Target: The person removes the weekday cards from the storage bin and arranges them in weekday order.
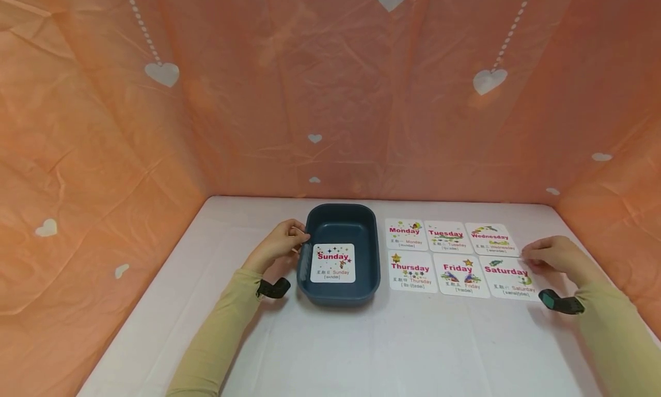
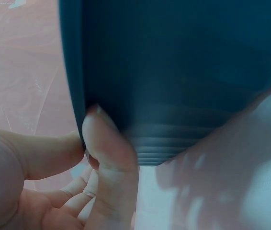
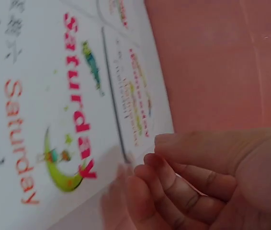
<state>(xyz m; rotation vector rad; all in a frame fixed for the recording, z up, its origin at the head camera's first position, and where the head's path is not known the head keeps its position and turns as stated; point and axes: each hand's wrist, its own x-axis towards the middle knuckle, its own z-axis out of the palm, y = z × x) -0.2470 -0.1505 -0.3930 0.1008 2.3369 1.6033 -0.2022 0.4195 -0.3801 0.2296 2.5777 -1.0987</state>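
My left hand (image 1: 281,242) pinches the left rim of a dark blue plastic tray (image 1: 339,292). In the left wrist view, the thumb and a finger (image 2: 109,148) grip the tray's edge (image 2: 72,72). Inside the tray lies a square white Sunday card (image 1: 333,263). My right hand (image 1: 555,256) is beside the right edges of the Wednesday card (image 1: 490,239) and the Saturday card (image 1: 508,277), its fingers loosely curled. Seen from the right wrist, its thumb and fingertips (image 3: 162,141) come close together, holding nothing, near the Wednesday card (image 3: 138,96).
Left of those two, more cards lie face up in two rows: Monday (image 1: 406,234), Tuesday (image 1: 448,237), Thursday (image 1: 411,271) and Friday (image 1: 461,275). All rest on a white-covered table (image 1: 330,351). Orange cloth (image 1: 330,110) with white hearts walls the back and sides.
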